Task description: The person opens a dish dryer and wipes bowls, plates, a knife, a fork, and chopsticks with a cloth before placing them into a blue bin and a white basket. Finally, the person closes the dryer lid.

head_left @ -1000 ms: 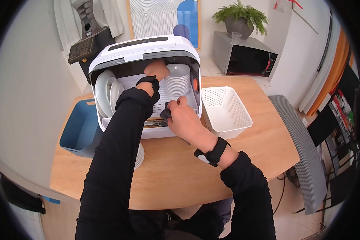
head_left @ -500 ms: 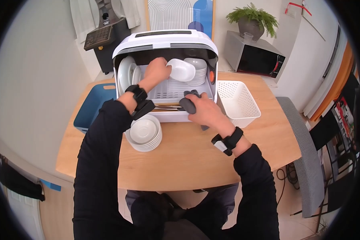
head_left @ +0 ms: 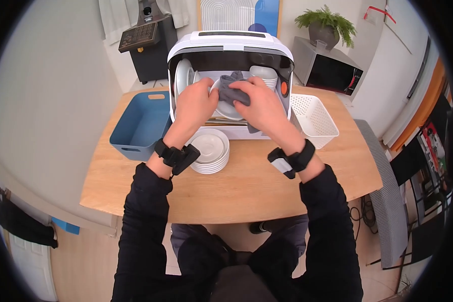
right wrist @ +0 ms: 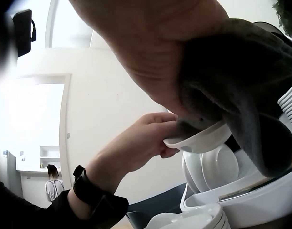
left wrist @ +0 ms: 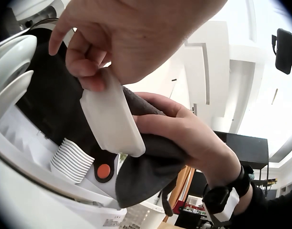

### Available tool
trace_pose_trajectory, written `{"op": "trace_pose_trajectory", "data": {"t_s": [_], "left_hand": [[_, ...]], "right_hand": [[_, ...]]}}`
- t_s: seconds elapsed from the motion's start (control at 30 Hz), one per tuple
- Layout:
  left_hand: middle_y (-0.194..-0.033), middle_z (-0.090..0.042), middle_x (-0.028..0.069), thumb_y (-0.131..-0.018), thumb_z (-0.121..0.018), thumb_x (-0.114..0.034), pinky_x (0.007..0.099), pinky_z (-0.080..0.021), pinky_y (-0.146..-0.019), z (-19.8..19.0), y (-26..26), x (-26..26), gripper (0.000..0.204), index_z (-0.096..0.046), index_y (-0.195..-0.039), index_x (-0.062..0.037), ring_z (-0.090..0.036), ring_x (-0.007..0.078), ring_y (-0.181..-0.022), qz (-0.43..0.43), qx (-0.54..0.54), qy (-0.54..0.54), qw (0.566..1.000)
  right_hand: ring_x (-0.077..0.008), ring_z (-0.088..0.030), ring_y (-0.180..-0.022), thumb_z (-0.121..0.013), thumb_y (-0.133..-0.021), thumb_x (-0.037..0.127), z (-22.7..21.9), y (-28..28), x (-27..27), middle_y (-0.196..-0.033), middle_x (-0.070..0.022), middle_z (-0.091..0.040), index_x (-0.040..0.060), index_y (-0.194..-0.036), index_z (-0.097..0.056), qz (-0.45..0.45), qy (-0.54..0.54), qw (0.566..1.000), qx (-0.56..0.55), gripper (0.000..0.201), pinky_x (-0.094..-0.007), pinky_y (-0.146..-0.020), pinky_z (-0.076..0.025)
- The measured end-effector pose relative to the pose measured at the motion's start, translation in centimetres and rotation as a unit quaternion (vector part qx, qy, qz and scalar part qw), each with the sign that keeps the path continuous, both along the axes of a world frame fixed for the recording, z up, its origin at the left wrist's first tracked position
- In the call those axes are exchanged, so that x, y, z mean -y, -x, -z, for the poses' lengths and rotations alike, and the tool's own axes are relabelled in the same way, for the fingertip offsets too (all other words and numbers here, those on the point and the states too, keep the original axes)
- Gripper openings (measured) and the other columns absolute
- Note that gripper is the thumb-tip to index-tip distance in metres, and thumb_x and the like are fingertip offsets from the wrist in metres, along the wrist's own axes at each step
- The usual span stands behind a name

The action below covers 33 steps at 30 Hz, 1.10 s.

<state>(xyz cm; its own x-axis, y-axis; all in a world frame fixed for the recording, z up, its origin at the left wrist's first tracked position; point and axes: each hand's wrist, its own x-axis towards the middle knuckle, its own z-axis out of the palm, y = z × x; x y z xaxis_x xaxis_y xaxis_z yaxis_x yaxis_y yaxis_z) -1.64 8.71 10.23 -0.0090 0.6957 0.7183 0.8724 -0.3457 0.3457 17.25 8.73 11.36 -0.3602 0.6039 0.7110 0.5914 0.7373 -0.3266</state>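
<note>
My left hand (head_left: 196, 103) pinches the rim of a small white dish (left wrist: 112, 117), held up at the front of a white dish cabinet (head_left: 267, 132) whose front stands open. A dark grey cloth (head_left: 232, 94) is bunched in my right hand (head_left: 264, 104), its fingers curled over it. In the left wrist view the cloth lies against the far side of the dish and a loose end hangs down. Inside the cabinet, a stack of white dishes (head_left: 265, 74) stands at the right and white plates (head_left: 182, 75) stand on edge at the left.
A stack of white bowls (head_left: 210, 151) stands on the wooden table (head_left: 267, 186) before the cabinet. A blue basket (head_left: 141, 121) is to the left, a white perforated basket (head_left: 314, 116) to the right. Cutlery (head_left: 226, 121) lies along the cabinet's front. Behind stands a microwave (head_left: 332, 73).
My left hand came out of the cabinet with a white dish and brought it toward the middle. My right hand lifted the grey cloth from the cabinet's front edge onto the dish.
</note>
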Motion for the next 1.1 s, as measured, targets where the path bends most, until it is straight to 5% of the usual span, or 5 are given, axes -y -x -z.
{"op": "trace_pose_trajectory", "data": {"t_s": [0.4, 0.5, 0.83, 1.0, 1.1], "left_hand": [[-0.065, -0.063, 0.0176, -0.09, -0.063, -0.018, 0.0451, -0.048, -0.059, 0.3, 0.9, 0.0, 0.019, -0.068, -0.1, -0.0031, -0.063, 0.0371, -0.062, -0.03, 0.016, -0.087, 0.996], [-0.061, -0.062, 0.0185, -0.089, -0.061, -0.014, 0.0436, -0.049, -0.066, 0.0, 0.3, 0.9, 0.015, -0.068, -0.094, -0.0014, -0.062, 0.037, -0.06, -0.018, 0.011, -0.115, 0.993], [-0.062, -0.062, 0.0167, -0.088, -0.065, -0.015, 0.0431, -0.047, -0.063, -0.3, 1.8, 1.1, 0.016, -0.071, -0.096, -0.0028, -0.062, 0.035, -0.063, -0.021, 0.001, -0.093, 0.995], [-0.07, -0.067, 0.0119, -0.09, -0.065, -0.017, 0.0428, -0.046, -0.082, 0.2, 1.6, 0.8, 0.016, -0.071, -0.102, -0.0082, -0.065, 0.0288, -0.07, -0.06, -0.066, -0.082, 0.993], [-0.076, -0.069, 0.0077, -0.091, -0.065, -0.018, 0.0451, -0.041, -0.094, 0.2, 0.8, 0.7, 0.016, -0.07, -0.104, -0.0114, -0.065, 0.025, -0.074, -0.034, -0.109, -0.13, 0.985]], "right_hand": [[-0.0249, -0.065, -0.086, -0.069, -0.073, 0.008, 0.1, 2.0, -1.0, -0.103, -0.0018, -0.064, 0.0216, -0.098, -0.073, 0.06, -0.064, 0.981, 0.174, 0.028, -0.0387, -0.069, -0.055], [-0.0233, -0.065, -0.086, -0.07, -0.073, 0.009, 0.1, 2.6, -0.9, -0.105, 0.0003, -0.064, 0.0219, -0.098, -0.073, 0.107, -0.189, 0.974, 0.065, 0.028, -0.0381, -0.068, -0.055], [-0.0258, -0.065, -0.095, -0.065, -0.074, 0.012, -1.6, 0.6, -0.6, -0.104, -0.0036, -0.066, 0.0211, -0.1, -0.071, -0.083, 0.076, 0.989, 0.097, 0.029, -0.0364, -0.078, -0.053], [-0.0279, -0.065, -0.094, -0.061, -0.079, 0.009, -2.2, -1.0, -2.3, -0.108, -0.0064, -0.063, 0.0206, -0.115, -0.067, 0.069, -0.036, 0.994, -0.073, 0.038, -0.0366, -0.078, -0.053], [-0.0286, -0.064, -0.091, -0.059, -0.081, 0.007, -2.2, -0.1, -2.2, -0.113, -0.0079, -0.06, 0.0193, -0.123, -0.062, 0.006, -0.048, 0.999, 0.0, 0.043, -0.0367, -0.076, -0.052]]}}
